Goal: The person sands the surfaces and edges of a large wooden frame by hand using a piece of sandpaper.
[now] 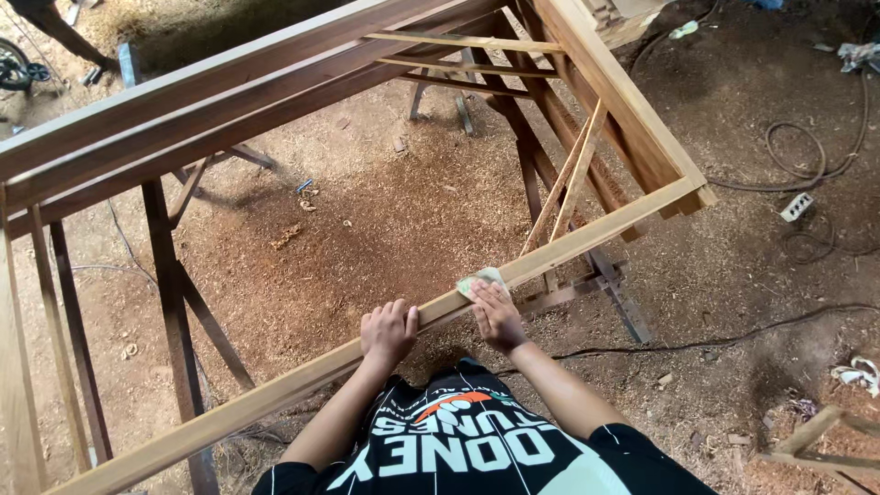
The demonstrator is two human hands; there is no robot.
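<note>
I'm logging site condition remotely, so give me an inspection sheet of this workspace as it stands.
Surface: dirt floor covered with sawdust.
Job's things: large wooden frame lying flat on trestles; folded sandpaper on its near rail.
Clutter: wood scraps, rags on the floor.
Grippers: left hand grips the near rail; right hand presses flat on the sandpaper.
Cables: black cable across the floor; coiled cord with power strip.
Surroundings: another person's leg, far left.

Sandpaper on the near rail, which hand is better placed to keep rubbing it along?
Right. The right hand lies flat on the sandpaper atop the near rail; the left hand only grips the rail, steadying it.
</note>
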